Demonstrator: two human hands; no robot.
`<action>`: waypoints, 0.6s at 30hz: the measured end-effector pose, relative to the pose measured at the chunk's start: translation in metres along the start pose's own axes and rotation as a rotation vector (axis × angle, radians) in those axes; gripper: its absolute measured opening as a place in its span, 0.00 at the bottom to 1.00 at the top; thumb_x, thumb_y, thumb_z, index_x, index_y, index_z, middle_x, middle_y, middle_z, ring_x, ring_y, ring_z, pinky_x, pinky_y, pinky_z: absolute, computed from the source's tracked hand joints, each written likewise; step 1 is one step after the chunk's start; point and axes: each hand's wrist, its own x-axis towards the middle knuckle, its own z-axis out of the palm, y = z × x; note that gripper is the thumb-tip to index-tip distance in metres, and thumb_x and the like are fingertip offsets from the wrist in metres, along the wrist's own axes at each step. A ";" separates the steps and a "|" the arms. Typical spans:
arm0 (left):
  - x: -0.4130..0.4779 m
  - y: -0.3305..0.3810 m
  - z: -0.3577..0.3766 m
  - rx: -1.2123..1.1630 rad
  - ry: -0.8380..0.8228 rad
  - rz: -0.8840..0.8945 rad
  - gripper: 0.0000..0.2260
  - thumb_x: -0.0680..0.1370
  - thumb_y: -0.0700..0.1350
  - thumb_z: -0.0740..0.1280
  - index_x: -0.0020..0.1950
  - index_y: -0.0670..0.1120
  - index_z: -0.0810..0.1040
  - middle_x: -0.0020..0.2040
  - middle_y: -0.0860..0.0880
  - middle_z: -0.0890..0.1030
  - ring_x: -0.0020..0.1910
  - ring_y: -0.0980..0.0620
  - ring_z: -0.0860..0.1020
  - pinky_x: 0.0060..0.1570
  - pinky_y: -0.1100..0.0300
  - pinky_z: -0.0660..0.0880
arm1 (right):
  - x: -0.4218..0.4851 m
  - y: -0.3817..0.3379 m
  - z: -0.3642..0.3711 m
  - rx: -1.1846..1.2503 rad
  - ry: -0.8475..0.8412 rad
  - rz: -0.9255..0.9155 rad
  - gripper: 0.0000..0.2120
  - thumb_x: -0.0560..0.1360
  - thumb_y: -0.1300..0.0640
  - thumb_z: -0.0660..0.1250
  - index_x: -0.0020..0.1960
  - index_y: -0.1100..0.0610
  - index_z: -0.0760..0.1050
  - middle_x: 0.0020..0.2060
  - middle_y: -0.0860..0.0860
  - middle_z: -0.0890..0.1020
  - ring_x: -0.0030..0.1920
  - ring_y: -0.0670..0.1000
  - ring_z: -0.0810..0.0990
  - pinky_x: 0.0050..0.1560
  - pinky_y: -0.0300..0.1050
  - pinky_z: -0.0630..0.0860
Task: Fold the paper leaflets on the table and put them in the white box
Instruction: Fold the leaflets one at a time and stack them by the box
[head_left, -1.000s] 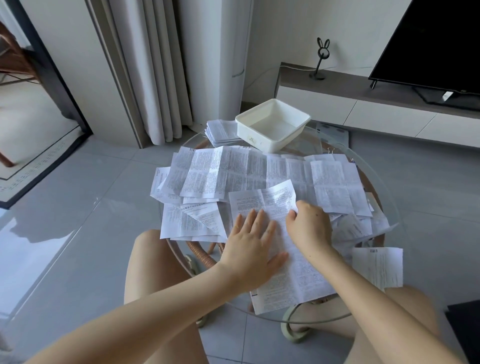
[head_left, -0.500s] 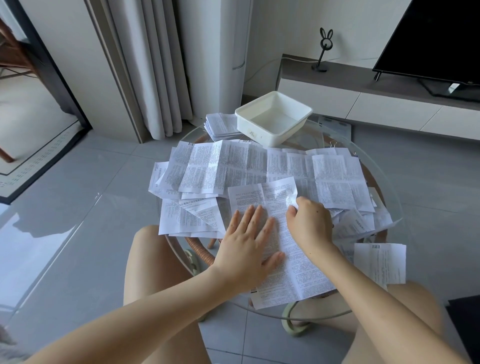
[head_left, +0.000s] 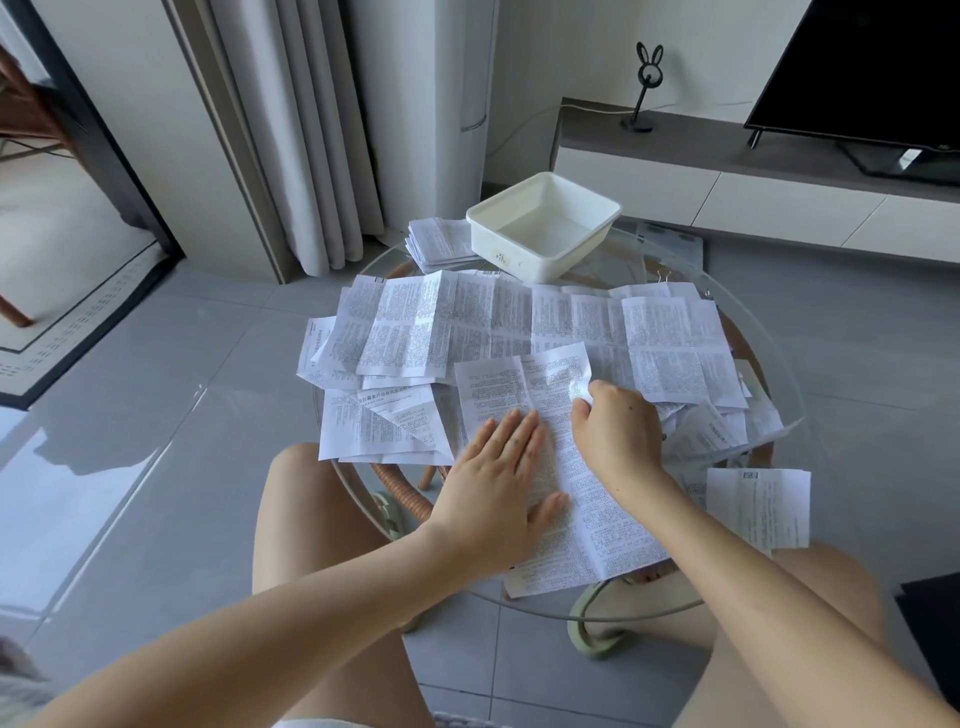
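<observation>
Glass round table (head_left: 631, 249), nearly buried under unfolded, creased leaflets (head_left: 467, 322) in overlapping rows, printed side up. On top of the near heap, one long top leaflet (head_left: 597, 530), running from the near rim towards the middle. Left hand (head_left: 498, 483) laid flat on its left half, fingers straight and close together, thumb out to the side, pressing down: most likely to anchor the sheet and stop any sliding on the slick papers beneath during the turning of the far end. Right hand (head_left: 618, 431) curled, fingertips pinching the far right corner, that corner raised and slightly crumpled off the pile; by the look of it, the start of a first fold towards the body. White box (head_left: 524, 260) at the far edge, open, nothing to be seen inside, probably within reach yet clear of the folding space. Just left of it, a neat stack of folded leaflets (head_left: 436, 244), not in the box; touching it or not, hard to tell. One stray leaflet (head_left: 758, 504) at the near right rim, seemingly overhanging. As for writing: dense small print throughout, not legible; a bolder heading (head_left: 392, 400) on one sheet at the left, characters too small to read; a small square code (head_left: 750, 475) at the stray leaflet's top; a little marked sticker (head_left: 501, 255) on the box's front wall, unreadable.
</observation>
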 end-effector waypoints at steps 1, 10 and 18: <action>0.000 0.000 -0.002 0.007 -0.019 -0.008 0.42 0.69 0.65 0.25 0.77 0.42 0.41 0.78 0.47 0.43 0.75 0.51 0.36 0.73 0.56 0.33 | 0.001 0.000 0.000 -0.003 0.001 -0.001 0.21 0.80 0.59 0.57 0.31 0.55 0.54 0.26 0.48 0.62 0.27 0.48 0.61 0.26 0.41 0.53; 0.000 -0.001 -0.005 0.099 -0.091 0.019 0.43 0.67 0.65 0.29 0.78 0.43 0.39 0.78 0.46 0.40 0.76 0.49 0.36 0.74 0.54 0.34 | -0.091 0.003 -0.001 -0.005 0.332 -0.431 0.18 0.64 0.68 0.75 0.54 0.64 0.80 0.46 0.56 0.84 0.48 0.55 0.83 0.46 0.44 0.79; -0.002 -0.001 -0.006 0.156 -0.129 0.053 0.39 0.68 0.74 0.34 0.76 0.61 0.38 0.78 0.43 0.39 0.76 0.44 0.38 0.73 0.43 0.38 | -0.145 0.038 0.024 0.090 0.226 -0.388 0.19 0.80 0.54 0.54 0.61 0.59 0.79 0.58 0.53 0.81 0.60 0.48 0.79 0.64 0.49 0.71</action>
